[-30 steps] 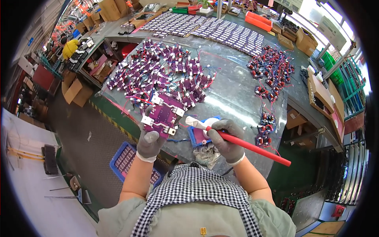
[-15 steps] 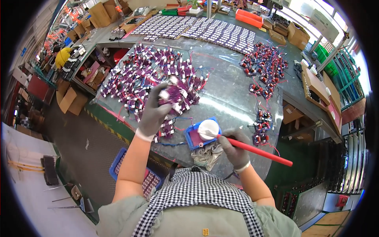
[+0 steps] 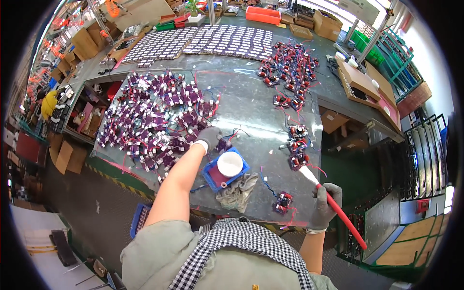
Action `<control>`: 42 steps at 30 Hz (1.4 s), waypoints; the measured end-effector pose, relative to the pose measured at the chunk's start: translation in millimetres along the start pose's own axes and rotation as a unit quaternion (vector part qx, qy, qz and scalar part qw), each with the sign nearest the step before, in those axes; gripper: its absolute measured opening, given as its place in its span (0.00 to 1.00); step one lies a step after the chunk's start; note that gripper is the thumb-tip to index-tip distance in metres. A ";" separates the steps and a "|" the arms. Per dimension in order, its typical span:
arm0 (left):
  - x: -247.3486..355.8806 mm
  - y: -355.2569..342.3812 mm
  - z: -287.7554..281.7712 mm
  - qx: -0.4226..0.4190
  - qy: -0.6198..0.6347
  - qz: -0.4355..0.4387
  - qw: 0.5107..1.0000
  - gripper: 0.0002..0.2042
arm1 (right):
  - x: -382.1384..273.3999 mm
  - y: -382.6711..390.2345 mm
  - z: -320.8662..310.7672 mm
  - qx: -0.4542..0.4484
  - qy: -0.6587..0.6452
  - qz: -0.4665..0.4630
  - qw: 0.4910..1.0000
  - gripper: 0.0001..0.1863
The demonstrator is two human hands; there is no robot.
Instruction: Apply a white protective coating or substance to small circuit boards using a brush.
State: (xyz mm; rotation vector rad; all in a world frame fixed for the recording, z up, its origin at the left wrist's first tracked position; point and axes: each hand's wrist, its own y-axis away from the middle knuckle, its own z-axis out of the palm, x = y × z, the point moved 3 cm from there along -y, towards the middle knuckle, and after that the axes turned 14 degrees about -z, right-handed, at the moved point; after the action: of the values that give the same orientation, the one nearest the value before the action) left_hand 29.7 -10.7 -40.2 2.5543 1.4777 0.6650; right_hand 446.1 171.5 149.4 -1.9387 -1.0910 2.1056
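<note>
My left hand [image 3: 209,137], in a grey glove, is closed on a purple circuit board [image 3: 224,144] at the right edge of a large heap of boards [image 3: 145,116]; its fingertips are partly hidden. In my gloved right hand [image 3: 326,205] is a brush [image 3: 342,217] with a long red handle and a pale flat head. That head points at the lowest board of a column of boards with red parts [image 3: 298,160]. Between my hands, a round white tub [image 3: 230,164] sits in a blue tray [image 3: 210,180]. A single board [image 3: 283,202] with wires lies nearer me.
A crumpled grey rag [image 3: 238,193] lies by the tray. Rows of small white-topped parts [image 3: 227,41] cover the far table, with an orange bin [image 3: 263,15] behind. More wired boards [image 3: 292,63] are heaped at the far right. A cardboard tray [image 3: 360,84] stands on the right.
My right hand has carried the brush from the white tub rightward to the boards. My left hand has lowered its board from above the heap to the heap's right edge. The view has shifted right.
</note>
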 end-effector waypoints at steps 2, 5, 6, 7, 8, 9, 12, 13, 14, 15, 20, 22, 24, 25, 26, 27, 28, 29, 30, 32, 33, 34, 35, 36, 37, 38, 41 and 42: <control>7.8 20.3 -18.0 0.116 -0.019 0.022 0.993 0.18 | 1.6 -5.0 -21.4 0.034 0.008 -0.012 0.999 0.04; -3.8 65.2 -41.8 0.285 0.063 0.034 0.956 0.22 | 19.3 -17.2 -45.6 0.024 -0.005 -0.027 0.999 0.05; -2.6 86.5 -47.5 0.226 0.097 -0.033 0.969 0.19 | 28.5 -21.9 -54.2 0.033 -0.022 -0.027 0.999 0.05; -14.7 101.7 -40.9 0.161 0.089 -0.091 0.979 0.20 | 34.7 -26.5 -59.1 0.027 -0.032 -0.029 0.999 0.05; -22.7 115.4 -31.5 0.094 0.083 -0.146 0.981 0.21 | 40.4 -31.5 -62.9 0.011 -0.040 -0.025 0.999 0.05; -24.5 131.5 -16.9 0.063 0.084 -0.183 0.978 0.22 | 43.3 -33.5 -68.7 -0.005 -0.045 -0.018 0.999 0.05; -50.1 156.1 46.1 0.045 0.112 -0.128 0.984 0.25 | 35.7 -31.2 -85.4 -0.045 -0.052 -0.045 0.997 0.04; -63.7 162.6 68.0 0.149 0.100 -0.122 0.976 0.25 | 31.5 -27.6 -89.8 -0.046 -0.061 -0.049 0.996 0.04; -55.2 158.5 72.1 0.148 0.100 -0.110 0.978 0.25 | 28.7 -21.2 -102.2 -0.052 -0.030 -0.061 0.996 0.04; -50.3 153.8 75.7 0.116 0.159 -0.164 0.967 0.26 | 25.5 -14.3 -114.8 -0.057 0.002 -0.071 0.996 0.04; -73.6 143.4 84.0 0.186 0.102 -0.133 0.968 0.26 | -5.2 31.7 -160.4 -0.042 0.042 -0.051 0.997 0.03; -34.1 140.3 87.0 0.227 -0.021 -0.152 0.962 0.22 | -12.7 59.0 -201.9 -0.046 0.142 -0.033 0.988 0.03; -28.1 142.4 72.5 0.268 -0.088 -0.115 0.953 0.17 | -26.0 70.2 -230.1 -0.017 0.147 -0.035 0.988 0.05; -11.0 142.2 67.0 0.236 -0.072 -0.127 0.961 0.15 | -32.9 73.6 -244.6 -0.014 0.170 -0.046 0.984 0.05; 2.9 145.4 54.1 0.207 -0.060 -0.142 0.966 0.14 | -38.0 76.6 -254.2 -0.012 0.188 -0.058 0.980 0.05; 7.2 148.4 46.0 0.201 -0.028 -0.133 0.970 0.14 | -45.0 75.0 -261.3 0.003 0.188 -0.044 0.981 0.04; 13.2 150.7 40.3 0.193 0.004 -0.125 0.973 0.15 | -51.4 73.3 -268.6 0.018 0.181 -0.023 0.983 0.03; 24.1 156.2 32.0 0.190 -0.015 -0.125 0.974 0.14 | -53.3 72.1 -274.6 0.034 0.175 -0.018 0.984 0.03; 40.5 160.8 22.1 0.187 -0.032 -0.121 0.974 0.14 | -54.1 71.9 -284.8 0.053 0.170 -0.015 0.984 0.04; 77.6 178.9 9.0 0.176 -0.038 -0.144 0.973 0.17 | -44.6 75.2 -319.8 0.048 0.200 -0.025 0.978 0.04; 93.5 190.5 4.2 0.178 -0.035 -0.161 0.970 0.17 | -38.0 73.2 -336.3 0.045 0.224 -0.041 0.973 0.04; 103.8 201.4 5.0 0.181 -0.032 -0.177 0.967 0.17 | -31.8 69.6 -351.9 0.051 0.225 -0.043 0.972 0.04; 111.5 207.8 10.4 0.217 -0.002 -0.173 0.961 0.16 | -26.6 66.1 -368.9 0.059 0.239 -0.045 0.968 0.04; 116.5 215.2 16.9 0.251 0.027 -0.170 0.953 0.16 | -19.4 63.4 -387.6 0.067 0.252 -0.045 0.964 0.04; 124.5 221.9 23.7 0.273 0.036 -0.168 0.946 0.14 | -8.6 60.2 -409.4 0.080 0.230 -0.030 0.969 0.05; 133.4 227.8 30.4 0.295 0.046 -0.170 0.939 0.14 | 2.4 54.2 -428.9 0.082 0.231 -0.031 0.969 0.05; 203.0 247.5 60.1 0.272 0.126 -0.171 0.939 0.15 | 32.6 28.0 -500.5 0.097 0.251 -0.025 0.963 0.04; 247.4 260.5 63.1 0.264 0.153 -0.169 0.937 0.16 | 45.3 17.5 -524.7 0.100 0.265 -0.031 0.959 0.04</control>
State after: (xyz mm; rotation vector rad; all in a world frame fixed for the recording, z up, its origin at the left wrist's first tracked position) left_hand 370.0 71.5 62.1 2.5038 2.4217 0.7125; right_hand 914.7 411.7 129.9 -2.1420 -0.7797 1.4567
